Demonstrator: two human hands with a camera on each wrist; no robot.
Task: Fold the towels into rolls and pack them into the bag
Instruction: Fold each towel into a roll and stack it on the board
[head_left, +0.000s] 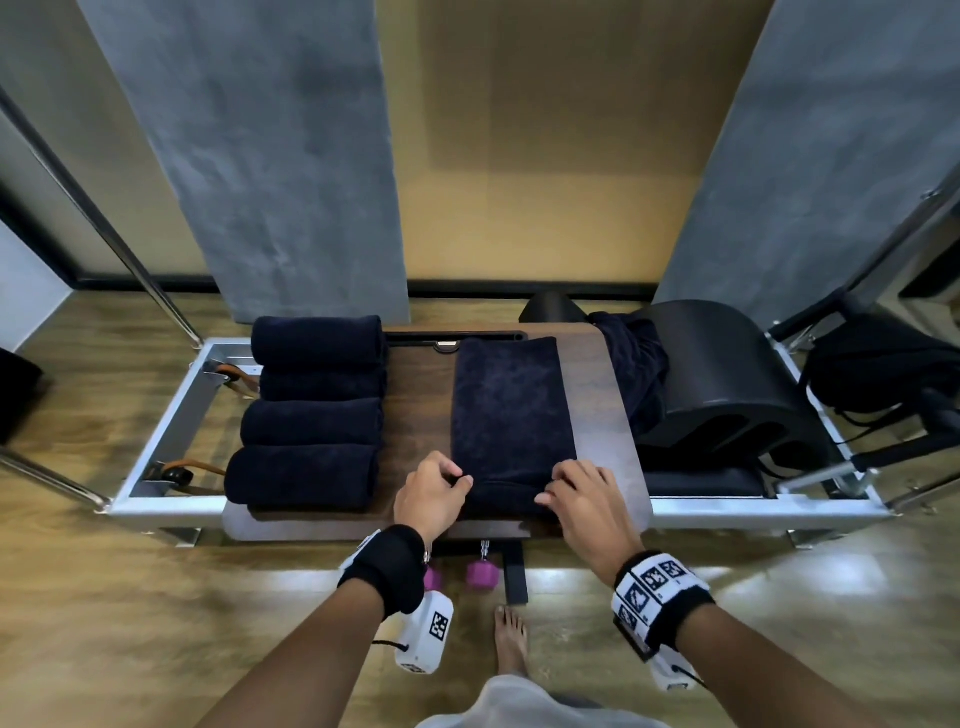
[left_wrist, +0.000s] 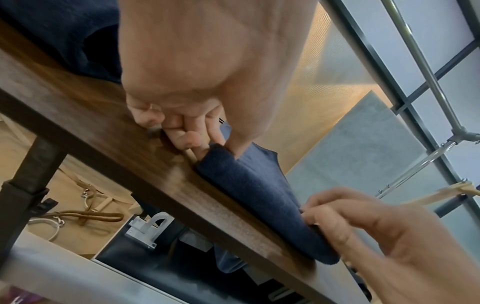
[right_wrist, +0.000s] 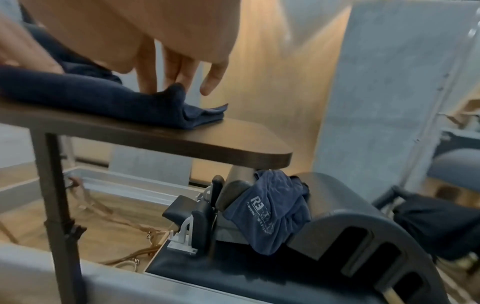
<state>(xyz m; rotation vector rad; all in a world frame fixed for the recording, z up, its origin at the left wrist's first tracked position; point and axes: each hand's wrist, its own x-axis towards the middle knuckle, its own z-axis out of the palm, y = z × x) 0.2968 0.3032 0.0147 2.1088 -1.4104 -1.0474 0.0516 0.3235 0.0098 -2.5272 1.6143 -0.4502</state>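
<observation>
Both forearms reach forward, each wrist wrapped in a black band. The left hand (head_left: 431, 488) is curled, thumb and fingers (left_wrist: 207, 133) pinching an edge. The right hand (head_left: 582, 499) lies knuckles-up, fingers (right_wrist: 145, 67) pointing down and seemingly pinching too, though blur obscures the grip.

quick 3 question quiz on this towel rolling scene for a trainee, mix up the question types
1. True or false: the rolled towels lie to the right of the flat towel.
2. Which edge of the flat towel do the left hand and right hand hold? A far edge B near edge C one side edge each
3. Fill in: a loose towel is draped beside the black arched ____.

Key
1. False; they lie to its left, on the wooden table.
2. B
3. barrel
</observation>
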